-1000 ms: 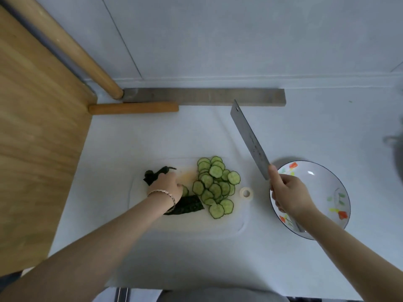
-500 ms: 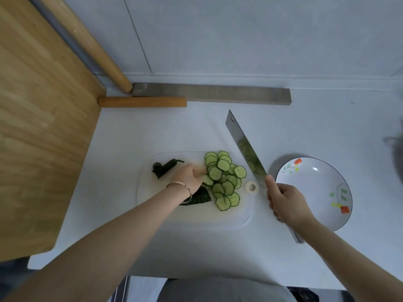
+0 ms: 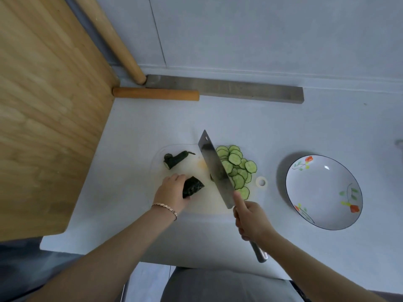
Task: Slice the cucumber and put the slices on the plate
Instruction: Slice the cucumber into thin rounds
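Wood fills the left of the view: a large board [image 3: 43, 105] stands at the edge of the white counter [image 3: 283, 127]. Toward the counter's right lies the plate [image 3: 322, 192], white with painted flowers, well apart from both hands. Near the middle lies the pale chopping board [image 3: 207, 200]. The right hand [image 3: 251, 219] is wrapped round the handle of the cleaver [image 3: 214, 166], forefinger stretched toward the blade's base. The blade slants across the chopping board, between the heap of slices [image 3: 236, 159] on its right and the cucumber [image 3: 194, 185] on its left; whether its edge touches the surface cannot be told. The left hand [image 3: 172, 192] curls over that dark green stub, whose cut end pokes out past the fingers toward the blade, apart from it. A cut-off end piece [image 3: 175, 161] lies beyond the left hand, apart from it.
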Demonstrator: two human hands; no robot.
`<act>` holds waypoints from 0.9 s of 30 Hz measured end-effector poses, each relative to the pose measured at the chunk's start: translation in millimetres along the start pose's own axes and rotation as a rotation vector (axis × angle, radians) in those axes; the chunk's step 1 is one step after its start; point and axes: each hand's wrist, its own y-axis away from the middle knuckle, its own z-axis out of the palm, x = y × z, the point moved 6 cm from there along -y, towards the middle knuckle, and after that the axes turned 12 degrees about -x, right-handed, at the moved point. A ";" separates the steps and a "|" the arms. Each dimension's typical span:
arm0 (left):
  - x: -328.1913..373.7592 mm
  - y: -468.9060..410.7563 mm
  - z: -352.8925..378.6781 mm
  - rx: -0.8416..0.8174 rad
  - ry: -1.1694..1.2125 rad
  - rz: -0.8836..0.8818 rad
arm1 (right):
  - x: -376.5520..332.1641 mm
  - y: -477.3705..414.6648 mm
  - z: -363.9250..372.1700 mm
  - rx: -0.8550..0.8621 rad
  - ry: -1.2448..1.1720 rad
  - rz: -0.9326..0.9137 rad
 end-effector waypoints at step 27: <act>25.3 -5.1 21.9 0.283 0.324 0.218 | -15.7 14.8 -5.1 0.024 0.133 0.063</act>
